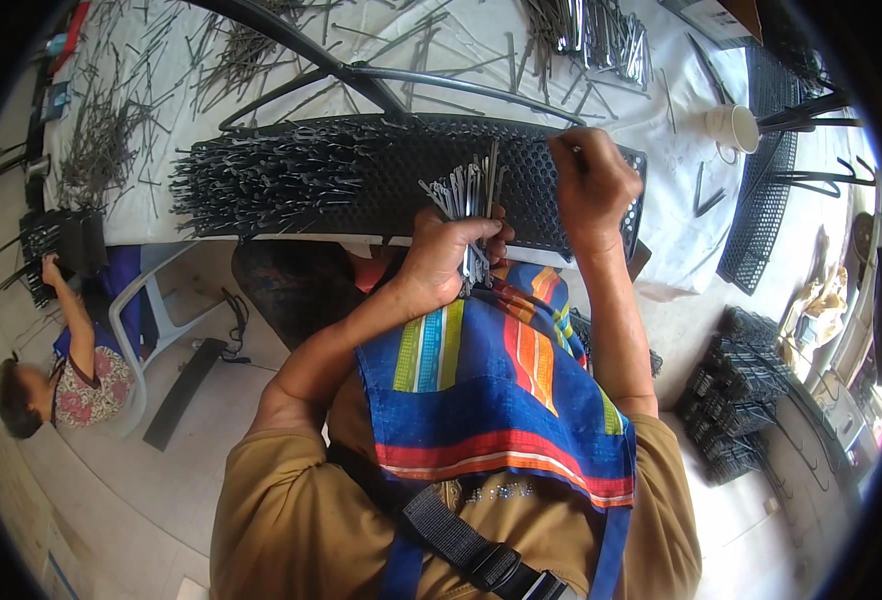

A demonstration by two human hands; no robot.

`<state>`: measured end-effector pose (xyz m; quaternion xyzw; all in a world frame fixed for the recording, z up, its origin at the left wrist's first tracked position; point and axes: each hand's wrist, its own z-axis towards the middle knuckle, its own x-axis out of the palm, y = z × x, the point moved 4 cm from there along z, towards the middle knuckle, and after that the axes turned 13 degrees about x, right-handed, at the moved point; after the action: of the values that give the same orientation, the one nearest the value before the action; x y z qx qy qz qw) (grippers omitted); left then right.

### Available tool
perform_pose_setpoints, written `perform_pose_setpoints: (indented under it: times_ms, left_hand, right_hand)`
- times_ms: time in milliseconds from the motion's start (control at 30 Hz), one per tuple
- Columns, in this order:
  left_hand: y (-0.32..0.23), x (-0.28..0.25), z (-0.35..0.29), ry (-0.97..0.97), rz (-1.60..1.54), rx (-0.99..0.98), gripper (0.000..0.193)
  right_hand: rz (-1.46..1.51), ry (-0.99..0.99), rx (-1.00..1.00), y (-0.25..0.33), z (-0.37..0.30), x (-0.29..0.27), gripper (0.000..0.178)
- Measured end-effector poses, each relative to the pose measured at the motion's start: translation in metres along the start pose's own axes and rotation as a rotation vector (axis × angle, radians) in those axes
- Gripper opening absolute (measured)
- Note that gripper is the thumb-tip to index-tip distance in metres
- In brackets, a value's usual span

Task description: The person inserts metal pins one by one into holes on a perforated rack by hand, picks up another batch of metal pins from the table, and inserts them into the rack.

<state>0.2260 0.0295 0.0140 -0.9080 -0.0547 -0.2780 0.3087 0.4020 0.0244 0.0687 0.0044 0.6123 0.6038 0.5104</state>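
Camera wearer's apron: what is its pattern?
The apron has multicoloured stripes on blue, clearest in the head view.

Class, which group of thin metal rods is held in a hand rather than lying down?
The bundle in the person's left hand; the other groups lie on the black perforated panel and the white table.

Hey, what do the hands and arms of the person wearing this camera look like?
The left hand and right hand are ungloved, with no watch or bracelet visible. The forearms are bare; plain brownish-tan short sleeves end near the elbows.
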Motion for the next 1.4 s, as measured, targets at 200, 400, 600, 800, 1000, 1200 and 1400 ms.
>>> perform_pose_setpoints:
  times_ms: [200, 400, 600, 800, 1000, 1200, 1400]
  left_hand:
    - [0.001, -0.003, 0.0, -0.039, -0.014, -0.042, 0.017]
    - [-0.001, 0.001, -0.002, 0.088, 0.05, 0.023, 0.018]
    - [0.002, 0.007, -0.005, 0.144, -0.067, -0.078, 0.021]
    - [0.003, -0.002, -0.004, 0.074, 0.075, -0.028, 0.022]
    - [0.008, 0.002, -0.002, 0.081, 0.074, 0.01, 0.016]
    - [0.006, 0.0, -0.006, 0.079, 0.059, -0.015, 0.017]
    - [0.006, 0.002, -0.01, 0.081, 0.084, -0.017, 0.018]
  right_hand:
    - [-0.137, 0.034, -0.088, -0.005, -0.012, 0.01, 0.008]
    - [0.472, 0.457, 0.611, -0.015, -0.032, 0.013, 0.013]
    - [1.023, 0.563, 0.861, -0.028, -0.044, 0.019, 0.014]
    - [0.916, 0.075, 0.651, -0.036, -0.026, -0.009, 0.011]
    - [0.489, -0.171, 0.259, -0.022, -0.002, -0.027, 0.011]
    - [0.174, -0.178, 0.006, 0.0, 0.004, -0.024, 0.012]
    - [0.042, -0.102, -0.098, -0.011, 0.0, -0.01, 0.011]
